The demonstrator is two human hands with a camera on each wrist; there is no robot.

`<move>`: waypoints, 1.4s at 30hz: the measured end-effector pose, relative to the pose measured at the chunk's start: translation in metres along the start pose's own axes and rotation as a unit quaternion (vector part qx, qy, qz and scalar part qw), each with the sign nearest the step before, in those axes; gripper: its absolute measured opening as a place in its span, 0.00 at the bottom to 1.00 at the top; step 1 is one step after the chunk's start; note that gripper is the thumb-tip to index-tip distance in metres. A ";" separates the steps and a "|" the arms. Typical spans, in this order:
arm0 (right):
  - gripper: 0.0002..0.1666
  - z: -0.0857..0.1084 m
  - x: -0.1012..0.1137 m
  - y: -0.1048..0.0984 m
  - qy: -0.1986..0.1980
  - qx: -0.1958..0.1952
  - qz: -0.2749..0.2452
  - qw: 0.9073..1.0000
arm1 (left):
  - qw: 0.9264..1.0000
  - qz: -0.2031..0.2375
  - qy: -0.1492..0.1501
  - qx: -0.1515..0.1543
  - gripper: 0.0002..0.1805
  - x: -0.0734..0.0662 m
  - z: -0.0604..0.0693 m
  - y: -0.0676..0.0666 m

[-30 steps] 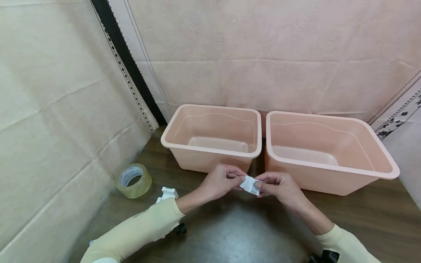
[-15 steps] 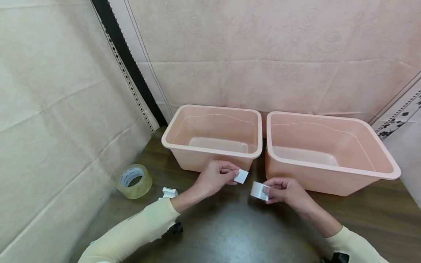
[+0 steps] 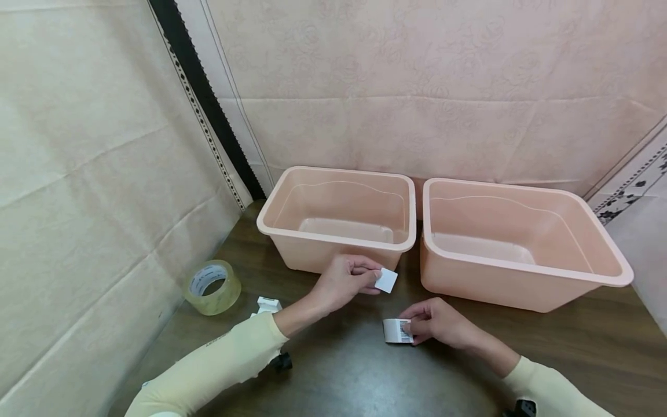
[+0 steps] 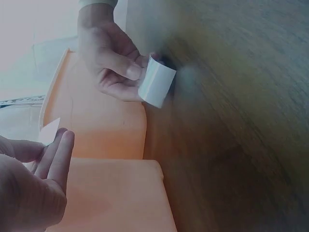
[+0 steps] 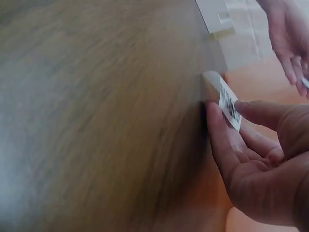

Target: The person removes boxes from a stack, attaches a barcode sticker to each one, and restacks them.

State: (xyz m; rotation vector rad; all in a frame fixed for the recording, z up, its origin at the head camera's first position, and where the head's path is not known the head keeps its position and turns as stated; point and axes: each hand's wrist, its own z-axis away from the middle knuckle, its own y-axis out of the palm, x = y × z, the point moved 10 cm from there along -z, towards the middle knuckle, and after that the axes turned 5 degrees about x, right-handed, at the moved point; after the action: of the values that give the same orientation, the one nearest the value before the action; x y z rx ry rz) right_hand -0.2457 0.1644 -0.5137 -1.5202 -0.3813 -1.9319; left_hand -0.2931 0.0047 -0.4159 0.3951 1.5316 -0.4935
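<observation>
Thumb and fingers of my left hand point(image 3: 340, 284) pinch a small white square label point(image 3: 387, 280) by its edge, in front of the left bin. To the right and nearer the body, my right hand point(image 3: 443, 325) pinches a curled white barcode label strip point(image 3: 392, 331) low over the table. In the left wrist view, the strip point(image 4: 158, 83) bends outward with its plain face showing. Printed black bars show on the strip point(image 5: 229, 104) in the right wrist view, beside the thumb. The two pieces are apart. Fingers cover part of each one.
Two peach plastic bins, the left one point(image 3: 333, 249) and the right one point(image 3: 521, 286), stand side by side at the back. A roll of clear tape point(image 3: 221, 301) lies left on the wooden table point(image 3: 354, 376). A white object point(image 3: 268, 305) is partly hidden behind the left forearm.
The hands were together at one white piece; they have drawn apart, each holding its own piece. Since then the right hand has come down toward the body and slightly left.
</observation>
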 end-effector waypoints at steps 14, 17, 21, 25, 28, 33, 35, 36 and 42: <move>0.15 0.013 0.045 -0.010 -0.081 -0.171 0.231 0.954 | 1.000 0.018 0.001 0.001 0.11 0.001 0.003 -0.007; 0.16 0.016 0.050 -0.012 -0.098 -0.186 0.126 0.970 | 1.000 0.006 0.006 -0.002 0.10 0.000 0.003 -0.007; 0.13 0.021 0.057 -0.014 -0.116 -0.178 -0.090 0.973 | 0.999 -0.035 0.026 -0.009 0.08 -0.005 0.004 -0.006; 0.12 0.024 0.059 -0.008 -0.086 -0.151 -0.229 0.958 | 0.992 -0.113 0.055 -0.020 0.06 -0.010 0.006 -0.005; 0.18 0.022 0.058 0.003 -0.049 -0.108 -0.267 0.956 | 0.981 -0.175 0.078 -0.031 0.05 -0.015 0.009 -0.004; 0.22 0.017 0.055 0.015 -0.020 -0.066 -0.291 0.954 | 0.963 -0.236 0.126 -0.042 0.04 -0.027 0.015 0.003; 0.22 0.016 0.055 0.015 -0.019 -0.065 -0.298 0.952 | 0.958 -0.246 0.140 -0.043 0.04 -0.031 0.016 0.005; 0.22 0.016 0.055 0.016 -0.019 -0.065 -0.300 0.952 | 0.956 -0.250 0.145 -0.042 0.04 -0.032 0.017 0.006; 0.18 0.014 0.058 0.017 -0.027 -0.052 -0.318 0.946 | 0.953 -0.259 0.151 -0.040 0.04 -0.035 0.018 0.005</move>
State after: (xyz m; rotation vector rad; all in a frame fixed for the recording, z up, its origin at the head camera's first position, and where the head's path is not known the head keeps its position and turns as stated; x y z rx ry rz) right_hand -0.2316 0.1422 -0.4577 -1.6538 -0.8961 -2.4256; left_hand -0.2740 0.0013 -0.3809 -0.0073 1.9549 -0.8030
